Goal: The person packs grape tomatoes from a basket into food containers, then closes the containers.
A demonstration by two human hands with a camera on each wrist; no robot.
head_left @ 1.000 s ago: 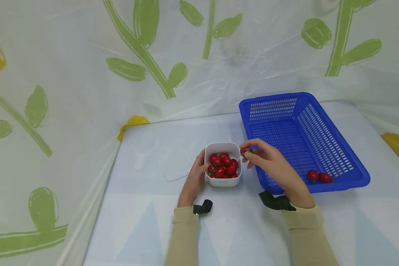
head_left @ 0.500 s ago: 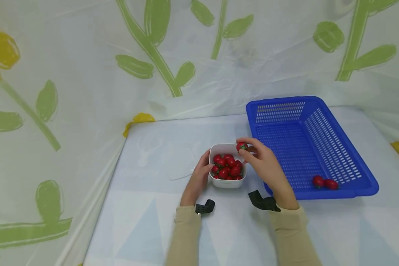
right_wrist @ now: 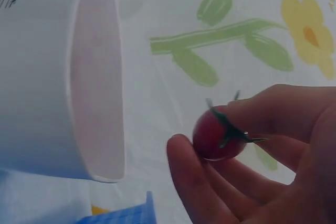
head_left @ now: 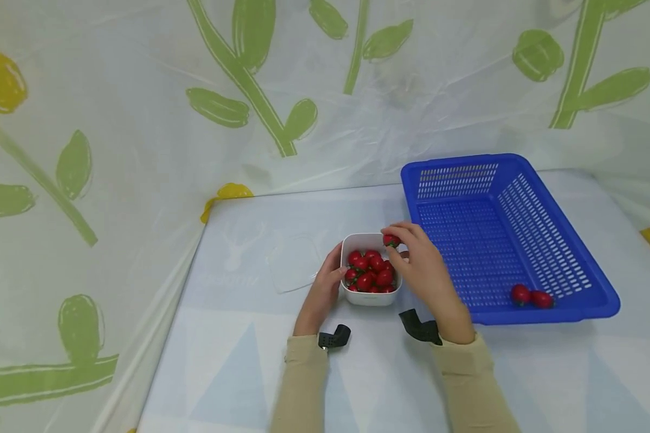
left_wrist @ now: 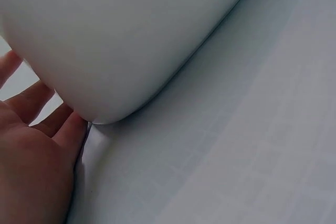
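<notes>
A white square container (head_left: 371, 299) stands on the table with several red cherry tomatoes (head_left: 365, 281) inside. My left hand (head_left: 325, 290) holds it by its left side, thumb at the rim; in the left wrist view the fingers (left_wrist: 63, 129) lie along the outer wall. Over the far right corner of the container, my right hand (head_left: 422, 264) pinches one cherry tomato (head_left: 391, 240). The right wrist view shows that tomato (right_wrist: 218, 135) between thumb and fingers, its green calyx turned toward the palm, apart from the container's rim (right_wrist: 73, 103).
To the right is a blue slotted basket (head_left: 471, 159), with two cherry tomatoes (head_left: 531, 296) in its near right corner. A clear, flat lid-like piece (head_left: 292, 261) lies left of the container. Behind the table hangs a white sheet (head_left: 141, 120) with printed plants.
My right hand has carried the pinched tomato leftward, from beside the container to over its far right corner. My left hand keeps its hold on the container. The head view has shifted slightly.
</notes>
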